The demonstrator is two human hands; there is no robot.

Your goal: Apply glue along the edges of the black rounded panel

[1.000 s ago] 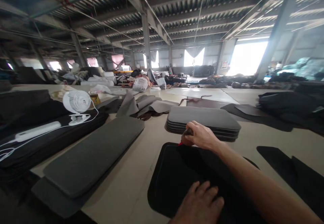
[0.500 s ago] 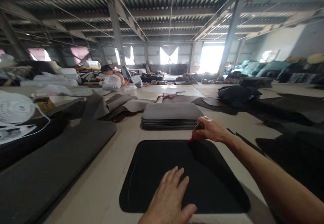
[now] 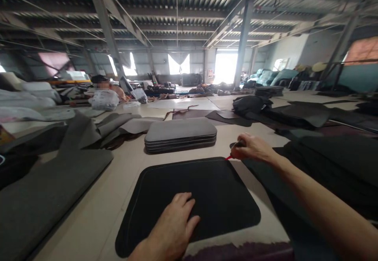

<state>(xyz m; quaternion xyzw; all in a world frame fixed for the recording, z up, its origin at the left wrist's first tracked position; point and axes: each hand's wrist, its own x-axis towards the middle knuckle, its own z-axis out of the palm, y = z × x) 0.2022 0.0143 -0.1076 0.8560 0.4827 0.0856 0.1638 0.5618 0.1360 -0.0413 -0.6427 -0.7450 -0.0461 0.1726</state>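
Observation:
A black rounded-corner panel (image 3: 206, 190) lies flat on the beige table (image 3: 97, 210) in front of me. My left hand (image 3: 174, 225) rests palm down on the panel's near edge, fingers spread. My right hand (image 3: 251, 147) is closed around a small tool with a red tip (image 3: 229, 157), and the tip touches the panel's far right corner. Behind the panel sits a stack of grey panels (image 3: 180, 134) of the same shape.
A long grey foam sheet (image 3: 44, 198) lies at the left. Loose grey fabric pieces (image 3: 118, 125) are heaped behind it. Dark material (image 3: 325, 162) is piled at the right. A person (image 3: 106, 86) sits far back left among white bags. A purple strip (image 3: 236, 251) shows at the table's near edge.
The view has swung to the right, so the white fan has left the frame. My right hand has moved the red tip along the panel's far edge to its right corner. My left hand stays on the panel.

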